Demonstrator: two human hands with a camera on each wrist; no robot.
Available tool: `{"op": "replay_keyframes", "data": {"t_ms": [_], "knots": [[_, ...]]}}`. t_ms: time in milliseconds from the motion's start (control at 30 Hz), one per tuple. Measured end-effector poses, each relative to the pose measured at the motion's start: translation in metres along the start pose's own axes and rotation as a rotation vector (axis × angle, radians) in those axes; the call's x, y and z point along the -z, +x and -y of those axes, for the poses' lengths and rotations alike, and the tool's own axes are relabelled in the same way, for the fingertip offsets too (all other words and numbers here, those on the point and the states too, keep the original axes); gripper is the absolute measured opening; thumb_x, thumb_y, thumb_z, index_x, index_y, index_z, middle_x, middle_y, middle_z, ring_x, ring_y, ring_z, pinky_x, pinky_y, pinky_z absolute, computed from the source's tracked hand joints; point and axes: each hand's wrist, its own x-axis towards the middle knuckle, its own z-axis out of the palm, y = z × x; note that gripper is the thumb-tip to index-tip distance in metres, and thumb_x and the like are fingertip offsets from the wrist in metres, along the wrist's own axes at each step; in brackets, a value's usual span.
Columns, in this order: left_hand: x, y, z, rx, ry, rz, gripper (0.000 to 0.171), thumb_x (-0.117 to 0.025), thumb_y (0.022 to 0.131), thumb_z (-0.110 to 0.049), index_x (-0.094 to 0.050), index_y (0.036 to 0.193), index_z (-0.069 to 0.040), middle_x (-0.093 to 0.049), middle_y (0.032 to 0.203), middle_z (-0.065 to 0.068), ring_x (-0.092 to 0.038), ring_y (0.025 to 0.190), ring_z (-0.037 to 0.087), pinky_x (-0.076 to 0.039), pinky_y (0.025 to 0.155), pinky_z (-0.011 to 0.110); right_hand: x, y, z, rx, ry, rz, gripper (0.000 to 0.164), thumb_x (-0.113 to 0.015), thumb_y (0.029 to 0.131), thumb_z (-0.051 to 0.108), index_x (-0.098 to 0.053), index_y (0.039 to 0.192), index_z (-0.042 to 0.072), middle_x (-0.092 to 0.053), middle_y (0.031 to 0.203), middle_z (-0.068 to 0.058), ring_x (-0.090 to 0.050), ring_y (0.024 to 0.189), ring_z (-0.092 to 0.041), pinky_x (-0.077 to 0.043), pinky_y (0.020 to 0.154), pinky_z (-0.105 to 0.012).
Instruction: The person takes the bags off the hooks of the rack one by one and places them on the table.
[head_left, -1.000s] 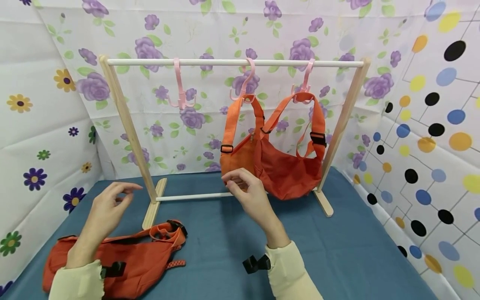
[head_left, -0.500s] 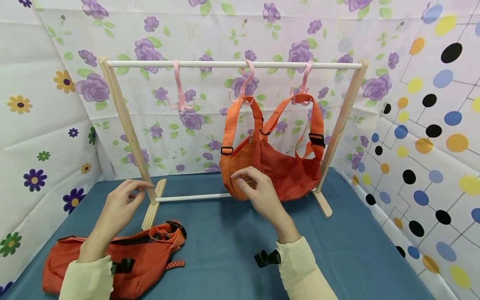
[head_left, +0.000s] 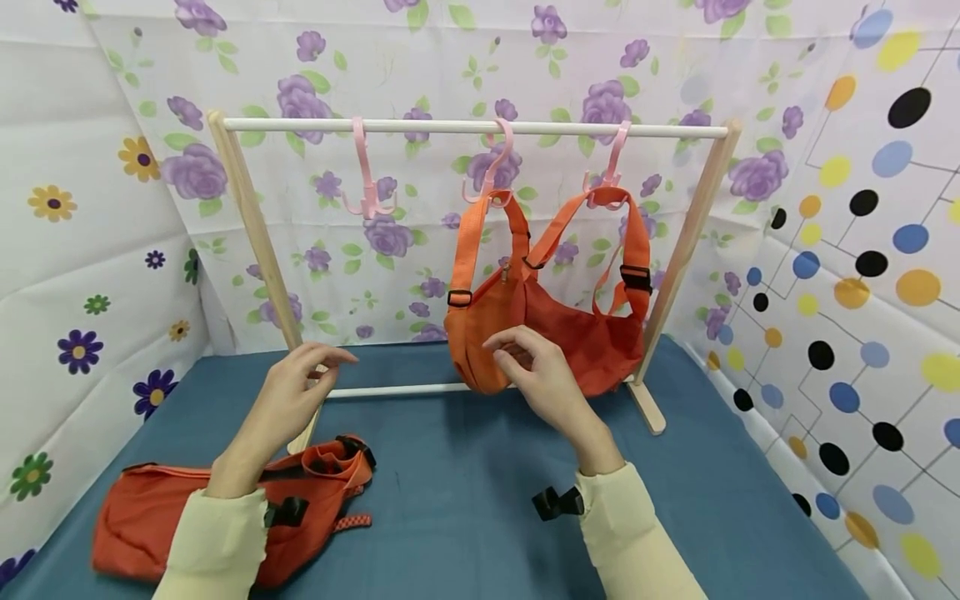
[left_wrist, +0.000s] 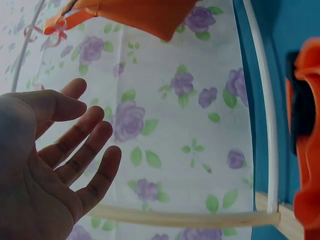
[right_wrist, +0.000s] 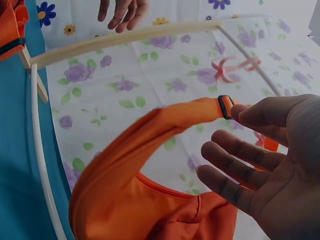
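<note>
My left hand (head_left: 285,400), fingers loosely bent and holding nothing, hovers over a red-orange waist bag (head_left: 150,521) that lies on the table with its strap bunched at the right end. To the right, my right hand (head_left: 551,379) is also without a load, its relaxed fingers overlapping two hanging bags in the head view. One is an orange sling bag (head_left: 474,342), its strap looped on the middle pink hook (head_left: 493,162). Beside it, a red sling bag (head_left: 585,333) hangs from the right pink hook (head_left: 613,158). The right wrist view shows the orange strap (right_wrist: 165,117) just past my fingertips.
A rack with a white top rail (head_left: 427,126) and wooden legs (head_left: 255,225) stands on the blue cloth (head_left: 442,517). At the rail's left, a pink hook (head_left: 367,179) carries nothing. Patterned sheets (head_left: 862,333) enclose the back and sides.
My left hand has moved right and slightly up, from over the lying bag toward the rack's left leg. My right hand has drifted right, across the orange bag's front.
</note>
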Motion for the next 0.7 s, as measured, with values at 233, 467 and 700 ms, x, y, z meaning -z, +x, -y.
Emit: {"op": "replay_keyframes", "data": {"t_ms": [233, 467, 700], "knots": [[-0.006, 0.007, -0.01, -0.008, -0.039, 0.01, 0.027, -0.051, 0.108, -0.004, -0.073, 0.121, -0.014, -0.065, 0.123, 0.009, -0.061, 0.109, 0.027, -0.054, 0.091, 0.054, 0.009, 0.002, -0.003, 0.005, -0.025, 0.003, 0.016, -0.062, 0.105, 0.008, -0.073, 0.117, 0.009, -0.07, 0.116, -0.008, -0.065, 0.099, -0.021, -0.055, 0.087, -0.043], [-0.011, 0.013, -0.018, -0.017, -0.056, 0.022, 0.027, -0.052, 0.108, -0.004, -0.073, 0.122, -0.014, -0.065, 0.125, 0.01, -0.06, 0.111, 0.027, -0.053, 0.093, 0.054, 0.018, 0.004, -0.002, 0.008, -0.053, 0.003, 0.016, -0.062, 0.105, 0.008, -0.073, 0.117, 0.01, -0.069, 0.114, -0.004, -0.065, 0.099, -0.021, -0.055, 0.087, -0.043], [-0.02, 0.022, -0.03, -0.042, -0.042, 0.028, 0.027, -0.054, 0.106, -0.001, -0.073, 0.122, -0.011, -0.066, 0.119, 0.01, -0.06, 0.108, 0.027, -0.054, 0.093, 0.053, 0.03, 0.011, -0.003, 0.032, -0.084, 0.006, 0.018, -0.06, 0.105, 0.007, -0.072, 0.119, 0.008, -0.068, 0.118, -0.008, -0.064, 0.103, -0.023, -0.055, 0.092, -0.047]]}}
